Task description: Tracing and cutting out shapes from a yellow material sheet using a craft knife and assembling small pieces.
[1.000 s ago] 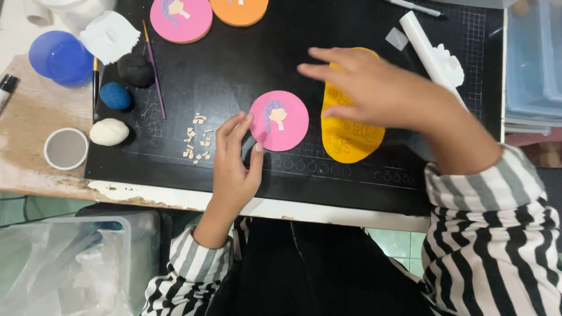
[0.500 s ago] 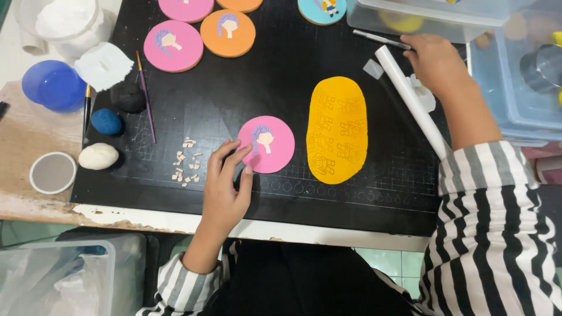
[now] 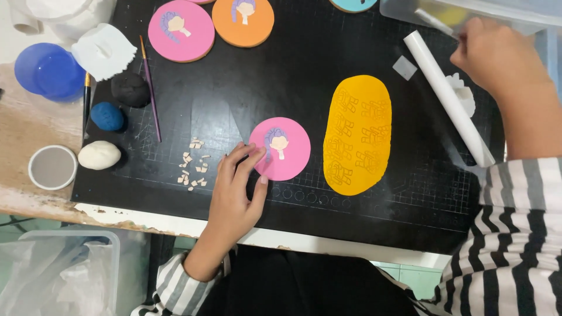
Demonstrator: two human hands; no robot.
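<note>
My left hand [image 3: 234, 196] rests on the black cutting mat [image 3: 410, 205], fingertips touching the left edge of a pink clay disc [image 3: 287, 153] that bears a small figure with purple hair. To its right lies a yellow oval clay sheet [image 3: 357, 134] with an embossed pattern. My right hand [image 3: 497, 58] is at the upper right, fingers curled around the end of a thin pale tool [image 3: 430, 20] by a clear plastic box [image 3: 503, 11]. A white roller [image 3: 448, 96] lies diagonally between that hand and the yellow sheet.
Small beige clay bits [image 3: 193, 169] lie left of my left hand. Black [image 3: 130, 89], blue [image 3: 107, 116] and white [image 3: 99, 155] clay balls, a brush [image 3: 150, 88], a blue lid [image 3: 50, 70] and a small cup [image 3: 52, 167] sit at the left. Pink [image 3: 181, 30] and orange [image 3: 243, 20] discs are at the top.
My right hand left the yellow sheet and moved up and right to the thin tool beside the box. My left hand stayed on the pink disc. The view shifted closer.
</note>
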